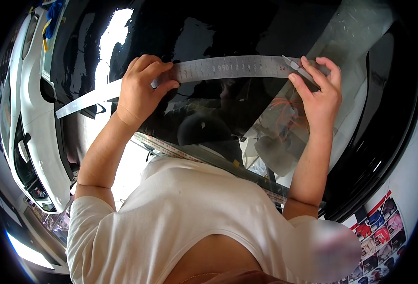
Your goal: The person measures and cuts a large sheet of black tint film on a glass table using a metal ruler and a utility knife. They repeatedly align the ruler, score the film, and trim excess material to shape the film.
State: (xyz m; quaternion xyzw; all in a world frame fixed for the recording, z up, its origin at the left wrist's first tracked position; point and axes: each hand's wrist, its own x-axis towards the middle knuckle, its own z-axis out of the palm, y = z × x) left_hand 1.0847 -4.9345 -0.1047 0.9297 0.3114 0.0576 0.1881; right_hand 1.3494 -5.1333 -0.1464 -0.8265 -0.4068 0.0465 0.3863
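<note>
A long steel ruler [228,67] lies across a dark glossy, reflective sheet [209,99], its left end reaching past the sheet's left side. My left hand [140,87] grips the ruler left of its middle, thumb on the near edge and fingers on the far edge. At the ruler's right end, my right hand [323,87] holds a slim cutter knife [301,69] between thumb and fingers. The knife's pointed blade angles up and left over the ruler's surface. Part of the knife's body is hidden behind the fingers.
Right of the dark sheet runs a see-through glass strip [346,42], with orange wires [287,113] visible through it. A black glossy car body edge [388,113] curves beyond. A white car [41,128] stands at left. A picture poster [381,232] is at lower right.
</note>
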